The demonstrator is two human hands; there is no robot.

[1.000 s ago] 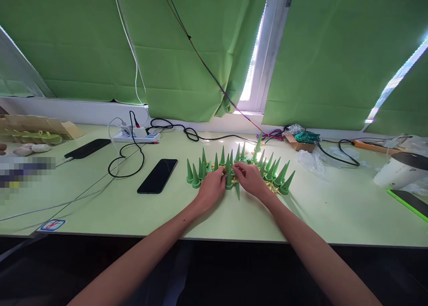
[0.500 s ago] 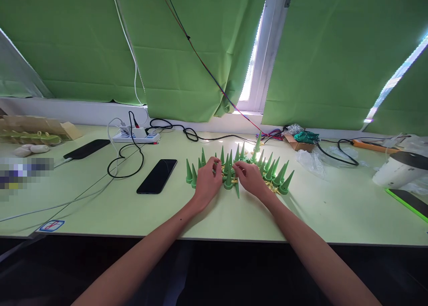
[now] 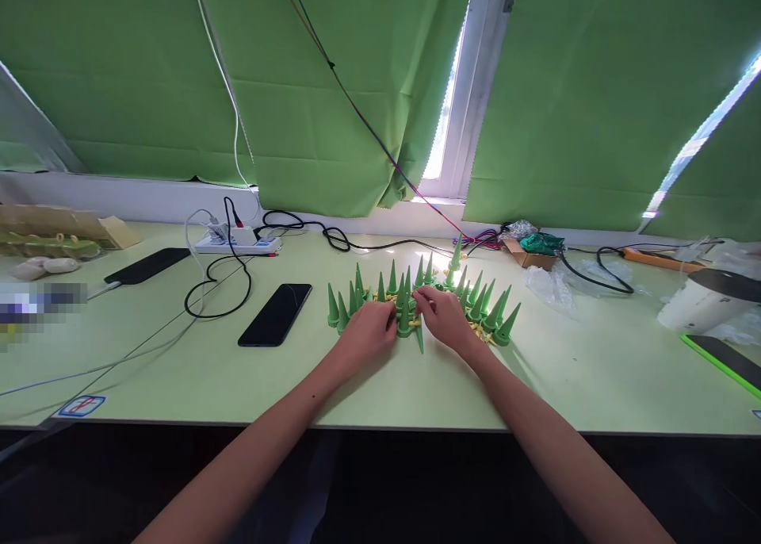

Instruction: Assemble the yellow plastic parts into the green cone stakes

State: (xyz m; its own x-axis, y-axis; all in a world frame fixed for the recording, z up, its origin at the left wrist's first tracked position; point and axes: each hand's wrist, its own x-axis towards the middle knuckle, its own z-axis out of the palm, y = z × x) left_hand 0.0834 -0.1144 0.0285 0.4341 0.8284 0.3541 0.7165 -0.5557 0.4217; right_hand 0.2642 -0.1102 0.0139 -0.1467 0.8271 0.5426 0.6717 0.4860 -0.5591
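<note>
Several green cone-shaped spikes point(image 3: 502, 322) stand in a cluster on the pale green table, with small yellow pieces point(image 3: 480, 334) around their bases. My left hand point(image 3: 369, 323) is closed at the cluster's front left, its fingers curled down among the spikes. What they grip is hidden behind the hand. Just to its right, my right hand point(image 3: 441, 310) has thumb and finger pinched together beside an upright spike point(image 3: 404, 320); anything between the tips is too small to make out. Below that pinch, one spike point(image 3: 420, 339) points down toward the table's front edge.
A black phone point(image 3: 275, 314) lies left of the cluster. Behind it are a power strip point(image 3: 238, 243) and looped black cable point(image 3: 336, 239). To the right are clear plastic wrap point(image 3: 552, 286), a small cardboard box point(image 3: 526, 254), a white cylinder point(image 3: 693, 306) and a green-edged phone point(image 3: 725, 362).
My left hand has lowered slightly and turned, its fingers curling further down into the spikes. The right hand stays nearly in place. The whole view has shifted a little.
</note>
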